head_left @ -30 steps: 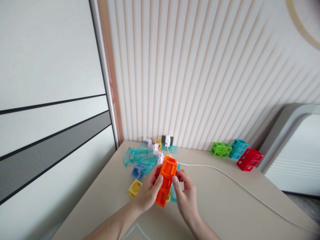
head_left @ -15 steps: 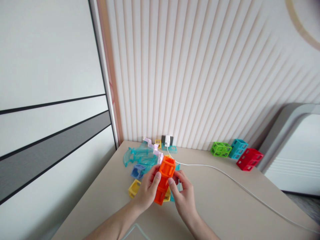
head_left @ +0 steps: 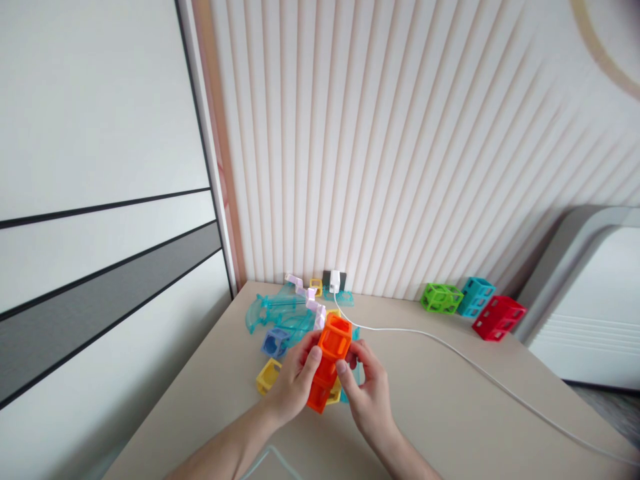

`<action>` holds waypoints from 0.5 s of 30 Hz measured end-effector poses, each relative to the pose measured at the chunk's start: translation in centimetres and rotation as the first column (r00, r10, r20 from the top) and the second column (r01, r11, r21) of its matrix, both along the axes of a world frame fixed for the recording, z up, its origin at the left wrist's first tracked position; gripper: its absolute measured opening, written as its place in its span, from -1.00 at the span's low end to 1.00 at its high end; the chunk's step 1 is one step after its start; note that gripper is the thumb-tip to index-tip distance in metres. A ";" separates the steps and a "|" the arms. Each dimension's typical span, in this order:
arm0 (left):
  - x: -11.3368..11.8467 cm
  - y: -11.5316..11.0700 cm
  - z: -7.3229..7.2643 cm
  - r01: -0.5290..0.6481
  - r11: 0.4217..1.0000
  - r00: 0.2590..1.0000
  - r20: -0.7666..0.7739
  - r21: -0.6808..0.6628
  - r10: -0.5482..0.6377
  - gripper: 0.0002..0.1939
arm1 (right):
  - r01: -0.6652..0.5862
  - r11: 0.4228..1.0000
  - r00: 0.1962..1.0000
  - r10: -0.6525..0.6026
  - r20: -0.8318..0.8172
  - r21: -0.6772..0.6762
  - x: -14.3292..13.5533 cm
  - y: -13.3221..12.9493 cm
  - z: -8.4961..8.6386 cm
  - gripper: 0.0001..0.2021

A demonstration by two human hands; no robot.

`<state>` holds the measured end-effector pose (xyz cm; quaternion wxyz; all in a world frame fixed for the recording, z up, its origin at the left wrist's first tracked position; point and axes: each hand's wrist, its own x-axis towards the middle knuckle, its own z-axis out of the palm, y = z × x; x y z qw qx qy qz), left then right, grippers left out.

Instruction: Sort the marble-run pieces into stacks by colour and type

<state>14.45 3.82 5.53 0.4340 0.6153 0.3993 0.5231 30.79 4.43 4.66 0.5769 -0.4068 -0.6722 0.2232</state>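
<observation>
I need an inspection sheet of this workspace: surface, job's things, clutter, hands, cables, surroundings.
Surface: beige table.
Job's things: orange block column, held between both hands above the table.
Clutter: clear teal track pieces, blue cube, yellow cube; green block, cyan block, red block by the wall.
Hands: left hand and right hand both grip the column.
Cables: white cable from white charger.
Surroundings: ribbed wall panel.

Orange block column (head_left: pixel 327 363) between left hand (head_left: pixel 295 387) and right hand (head_left: pixel 367 393), above beige table (head_left: pixel 450 413).
</observation>
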 end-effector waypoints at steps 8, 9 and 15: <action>0.1 0.3 -0.9 -0.004 1.000 0.998 0.058 -0.011 0.004 -0.50 | 0.006 0.999 0.999 -0.008 -0.054 -0.032 -0.1 -0.1 0.1 -0.74; 0.1 0.3 -0.9 0.017 1.000 0.997 0.078 -0.011 -0.016 -0.48 | 0.002 0.999 0.997 -0.005 -0.072 -0.039 -0.1 -0.2 0.1 -0.74; 0.2 0.0 -0.5 0.189 0.982 0.978 0.093 -0.012 -0.187 -0.33 | -0.052 0.978 0.952 -0.012 -0.307 -0.201 0.0 0.4 0.1 -0.63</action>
